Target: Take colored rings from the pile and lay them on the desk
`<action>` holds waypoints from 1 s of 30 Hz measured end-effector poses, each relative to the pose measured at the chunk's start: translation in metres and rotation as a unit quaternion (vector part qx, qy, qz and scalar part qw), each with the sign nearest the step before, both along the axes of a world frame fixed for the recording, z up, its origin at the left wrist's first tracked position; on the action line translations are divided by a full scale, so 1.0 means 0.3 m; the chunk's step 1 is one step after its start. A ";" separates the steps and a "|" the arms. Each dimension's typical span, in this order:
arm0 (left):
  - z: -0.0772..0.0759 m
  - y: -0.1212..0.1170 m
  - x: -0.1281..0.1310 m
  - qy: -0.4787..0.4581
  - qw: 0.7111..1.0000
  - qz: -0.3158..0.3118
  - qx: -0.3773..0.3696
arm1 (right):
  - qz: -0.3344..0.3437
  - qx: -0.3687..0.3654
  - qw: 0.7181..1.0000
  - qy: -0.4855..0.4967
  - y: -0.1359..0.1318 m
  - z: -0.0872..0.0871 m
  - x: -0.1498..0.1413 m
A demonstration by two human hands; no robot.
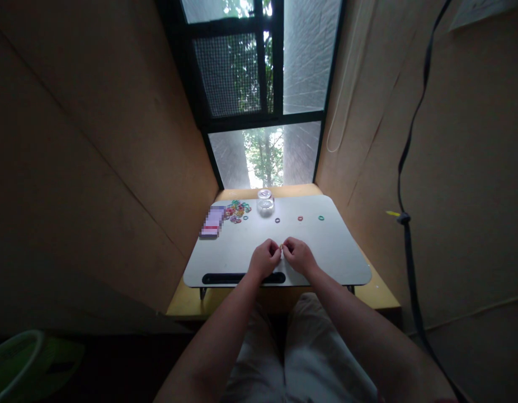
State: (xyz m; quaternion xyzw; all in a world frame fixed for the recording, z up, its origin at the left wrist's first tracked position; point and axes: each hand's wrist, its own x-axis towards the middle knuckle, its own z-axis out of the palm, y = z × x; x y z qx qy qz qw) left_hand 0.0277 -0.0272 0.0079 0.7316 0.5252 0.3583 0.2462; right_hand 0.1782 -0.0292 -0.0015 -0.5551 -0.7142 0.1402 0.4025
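Close together over the middle of the white lap desk (225,252), my left hand (265,258) and my right hand (298,255) pinch a small yellow ring (281,247), which looks like a hair tie. Fingertips cover most of it. Beyond them three rings lie apart in a row: a dark purple ring (277,220), a red ring (300,218) and a green ring (321,218). A loose pile of many-coloured rings (238,210) lies at the back left. Behind my hands stands a clear jar (265,204).
A pinkish-purple box-like item (212,221), blurred out, lies at the desk's left edge. A black slot (225,278) runs along the front edge. The desk stands on a yellow wooden surface (187,299) between two walls, before a window. A dark strap (405,218) hangs at right.
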 end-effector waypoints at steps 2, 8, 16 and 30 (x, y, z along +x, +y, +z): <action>0.000 0.000 0.000 -0.002 1.000 -0.002 0.002 | 0.000 -0.003 1.000 0.001 0.000 0.000 0.000; 0.005 -0.002 0.003 0.010 1.000 0.002 -0.004 | 0.005 0.001 1.000 0.011 -0.001 0.005 0.000; -0.007 0.002 -0.002 -0.005 1.000 -0.008 0.004 | 0.008 0.003 1.000 0.004 -0.001 0.001 0.001; -0.008 0.002 -0.001 0.002 1.000 -0.008 0.006 | 0.003 0.003 1.000 -0.001 0.001 -0.005 0.002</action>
